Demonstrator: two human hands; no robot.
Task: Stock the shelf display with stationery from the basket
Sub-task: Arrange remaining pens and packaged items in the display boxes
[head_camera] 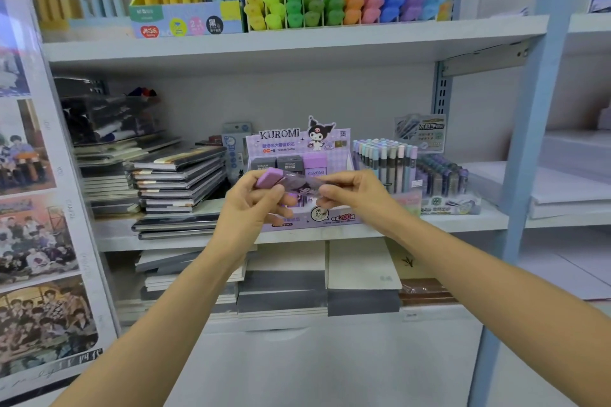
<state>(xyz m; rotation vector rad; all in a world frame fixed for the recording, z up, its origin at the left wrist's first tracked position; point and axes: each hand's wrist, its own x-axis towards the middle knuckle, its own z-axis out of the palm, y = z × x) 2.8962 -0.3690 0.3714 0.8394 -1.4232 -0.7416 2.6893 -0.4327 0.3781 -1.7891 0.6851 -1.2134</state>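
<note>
— So, from the head camera, what step is this?

— Judging by the pose, unwrapping or separating stock just before shelving it. The left hand (256, 198) pinches a small lilac plastic lead case (269, 178) with rounded corners; the right hand (347, 190) grips the other end of a crinkly clear wrapper (305, 182) stretched between them. Both hands are closed on it, held right in front of the purple cardboard Kuromi display box (299, 155).

— And next?

— Probably freeing the case and slotting it upright into that box, beside the grey and lilac cases already standing there. It calls for a fine pinch; the film looks slippery.

— Anything around the box?

— Glossy stacked notebooks (180, 182) to its left, a rack of pastel-capped pens (385, 158) to its right, all on the grey metal shelf (463, 218). No basket is in view.
</note>
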